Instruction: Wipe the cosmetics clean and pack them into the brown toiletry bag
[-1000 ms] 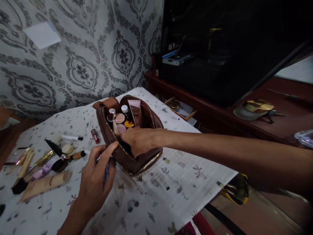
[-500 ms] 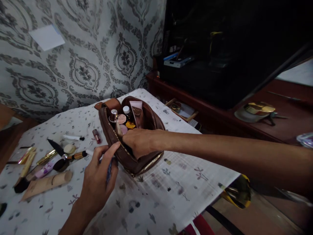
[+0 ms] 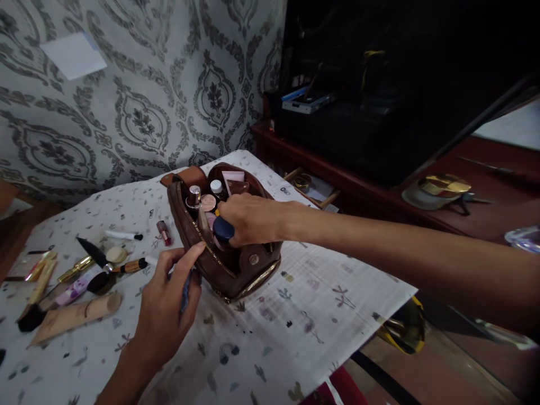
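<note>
A brown makeup bag (image 3: 228, 275) stands unzipped on the table. My right hand (image 3: 257, 216) is inside its opening, closed on a dark blue rounded item (image 3: 223, 229) whose kind I cannot make out. My left hand (image 3: 171, 304) is at the bag's near left side, index fingertip on the zipper edge; its other fingers curl round something bluish (image 3: 185, 292), mostly hidden. In the bag sit a silver-capped bottle (image 3: 194, 196), a pinkish round compact (image 3: 208, 202), a white-capped bottle (image 3: 216, 187) and a pale pink tube (image 3: 234, 176).
Left on the patterned tablecloth (image 3: 270, 337) lie several makeup brushes (image 3: 99, 281), a beige tube (image 3: 80, 318), a round sponge-like piece (image 3: 117, 255) and a small lip-gloss tube (image 3: 164, 232). A dark reddish cabinet (image 3: 455, 208) with a gold-lidded jar (image 3: 442, 188) stands at right.
My right hand has risen from deep in the bag, and the dark blue item now shows in its fingers. The left hand keeps its place at the bag's edge.
</note>
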`<state>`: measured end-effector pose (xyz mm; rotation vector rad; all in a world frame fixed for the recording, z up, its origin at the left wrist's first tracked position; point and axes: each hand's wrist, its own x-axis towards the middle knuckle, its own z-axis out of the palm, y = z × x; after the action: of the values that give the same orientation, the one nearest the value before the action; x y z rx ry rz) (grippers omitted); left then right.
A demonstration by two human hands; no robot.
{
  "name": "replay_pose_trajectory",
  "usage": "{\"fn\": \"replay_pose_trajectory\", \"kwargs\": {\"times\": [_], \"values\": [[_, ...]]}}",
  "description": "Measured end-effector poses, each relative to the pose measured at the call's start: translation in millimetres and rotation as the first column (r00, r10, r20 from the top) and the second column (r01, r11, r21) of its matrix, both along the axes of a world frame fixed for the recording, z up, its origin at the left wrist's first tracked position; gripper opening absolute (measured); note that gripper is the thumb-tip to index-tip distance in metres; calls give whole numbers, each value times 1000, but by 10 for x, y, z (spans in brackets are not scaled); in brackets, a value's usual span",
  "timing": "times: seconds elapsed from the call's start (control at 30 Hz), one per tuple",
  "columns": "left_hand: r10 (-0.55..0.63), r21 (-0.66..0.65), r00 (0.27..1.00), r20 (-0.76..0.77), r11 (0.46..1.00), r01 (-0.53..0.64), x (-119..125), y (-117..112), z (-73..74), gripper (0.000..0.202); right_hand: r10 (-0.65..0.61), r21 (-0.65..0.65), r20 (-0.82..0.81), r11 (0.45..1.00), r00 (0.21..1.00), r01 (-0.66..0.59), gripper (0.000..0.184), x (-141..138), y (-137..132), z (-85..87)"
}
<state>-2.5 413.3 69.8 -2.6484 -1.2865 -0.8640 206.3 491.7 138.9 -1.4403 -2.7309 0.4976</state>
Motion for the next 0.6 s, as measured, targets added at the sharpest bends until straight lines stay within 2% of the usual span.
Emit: {"fn": "replay_pose_trajectory", "kwargs": {"times": [0.27,0.43,0.6], "values": [[-7,13,1000,20,1000,7,1,4,-10,50,17,59,47,998,999,-20,30,-26,48,-195],[-27,4,1000,7,1000,27,-44,15,-74,52,27,43,45,999,999,-29,28,-4,51,-177],[24,-36,998,57,999,-22,-66,9,-183,51,10,26,26,1000,1000,-11,34,10,22,-144]]}}
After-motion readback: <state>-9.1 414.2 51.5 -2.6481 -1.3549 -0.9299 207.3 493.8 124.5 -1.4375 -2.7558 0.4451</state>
